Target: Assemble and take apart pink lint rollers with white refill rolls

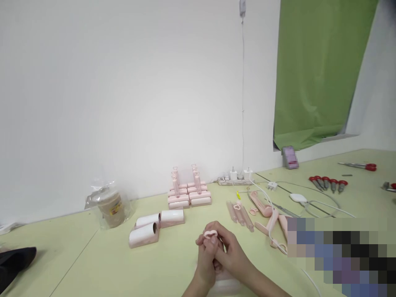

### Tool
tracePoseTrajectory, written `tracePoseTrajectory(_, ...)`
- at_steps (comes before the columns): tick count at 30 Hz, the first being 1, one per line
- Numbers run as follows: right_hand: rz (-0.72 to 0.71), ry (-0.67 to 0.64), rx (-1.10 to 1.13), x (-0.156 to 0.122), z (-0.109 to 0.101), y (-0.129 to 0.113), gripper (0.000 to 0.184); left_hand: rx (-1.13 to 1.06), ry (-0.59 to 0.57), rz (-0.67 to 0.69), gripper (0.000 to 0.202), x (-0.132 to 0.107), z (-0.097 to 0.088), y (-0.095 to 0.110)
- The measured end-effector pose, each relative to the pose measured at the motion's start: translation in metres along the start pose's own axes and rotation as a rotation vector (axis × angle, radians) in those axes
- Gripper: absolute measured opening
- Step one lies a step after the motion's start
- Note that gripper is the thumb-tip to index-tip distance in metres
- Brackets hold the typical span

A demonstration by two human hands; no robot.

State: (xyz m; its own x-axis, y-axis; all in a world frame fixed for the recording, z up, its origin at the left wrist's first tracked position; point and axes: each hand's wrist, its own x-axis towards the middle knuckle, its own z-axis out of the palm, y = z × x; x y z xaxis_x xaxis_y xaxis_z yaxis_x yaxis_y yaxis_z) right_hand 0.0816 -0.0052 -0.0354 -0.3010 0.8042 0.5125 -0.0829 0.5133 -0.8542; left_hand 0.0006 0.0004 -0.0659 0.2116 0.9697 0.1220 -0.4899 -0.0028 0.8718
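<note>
My left hand [204, 258] and my right hand [231, 249] are closed together around a lint roller's upright handle, which their fingers mostly hide. A pink heart-shaped end piece [210, 234] sticks out at the top between my fingers. Below my wrists, a white roll in a pink holder [225, 285] lies on the table, partly covered by my arms. To the right of my hands are translucent pink tubes [240, 215], a loose heart-shaped piece [253, 211] and several pink arm parts [262, 205].
Finished-looking lint rollers [189, 194] stand in rows by the wall. White rolls in pink holders [144, 235] lie at left, near a bagged tub [111, 208]. A power strip [235, 180], white cables, red-handled tools [328, 183] and scissors [359, 166] are at right.
</note>
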Motion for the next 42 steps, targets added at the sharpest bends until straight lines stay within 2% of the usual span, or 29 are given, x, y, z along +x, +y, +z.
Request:
tracePoseTrajectory(3, -0.027, 0.009, 0.005, -0.001, 0.001, 0.004, 0.008, -0.003, -0.021, 0.005, 0.051, 0.002, -0.001, -0.001)
tracePoseTrajectory(6, 0.007, 0.023, 0.000, -0.003, -0.001, 0.004, 0.012, -0.008, -0.045, 0.011, 0.050, 0.004, -0.002, -0.004)
tracePoseTrajectory(9, 0.033, -0.012, -0.086, -0.005, -0.010, -0.002, 0.015, -0.013, -0.083, 0.010, 0.052, 0.006, -0.005, -0.007)
tracePoseTrajectory(13, -0.021, -0.062, -0.206, -0.004, -0.019, -0.005, 0.017, -0.029, -0.115, -0.003, 0.059, 0.008, -0.007, -0.010)
tracePoseTrajectory(20, 0.049, 0.058, 0.002, -0.006, 0.003, 0.020, 0.028, -0.001, -0.087, -0.049, 0.051, 0.008, -0.005, -0.012)
tracePoseTrajectory(22, 0.046, 0.058, -0.006, -0.006, 0.002, 0.022, 0.029, 0.026, -0.115, -0.050, 0.051, 0.008, -0.004, -0.008)
tracePoseTrajectory(28, 0.070, -0.179, -0.240, 0.000, -0.022, -0.005, 0.025, 0.228, -0.355, -0.044, 0.063, 0.012, -0.004, 0.022)
tracePoseTrajectory(31, 0.066, -0.231, -0.365, 0.002, -0.030, -0.018, 0.023, 0.387, -0.357, -0.009, 0.071, 0.016, -0.013, 0.042)
tracePoseTrajectory(33, 0.049, -0.200, -0.451, 0.010, -0.036, -0.020, 0.019, 0.499, -0.239, 0.065, 0.070, 0.018, -0.026, 0.054)
tracePoseTrajectory(35, 0.047, -0.119, -0.514, 0.026, -0.043, -0.015, 0.020, 0.615, -0.028, 0.162, 0.062, 0.017, -0.046, 0.066)
tracePoseTrajectory(38, 0.078, 0.002, -0.541, 0.064, -0.055, 0.004, 0.030, 0.799, 0.418, 0.283, 0.061, 0.008, -0.088, 0.078)
tracePoseTrajectory(40, 0.091, 0.055, -0.559, 0.091, -0.061, 0.022, 0.028, 0.903, 0.746, 0.301, 0.078, 0.000, -0.116, 0.079)
tracePoseTrajectory(42, 0.096, 0.079, -0.577, 0.114, -0.063, 0.041, 0.022, 0.987, 0.992, 0.266, 0.093, -0.007, -0.140, 0.075)
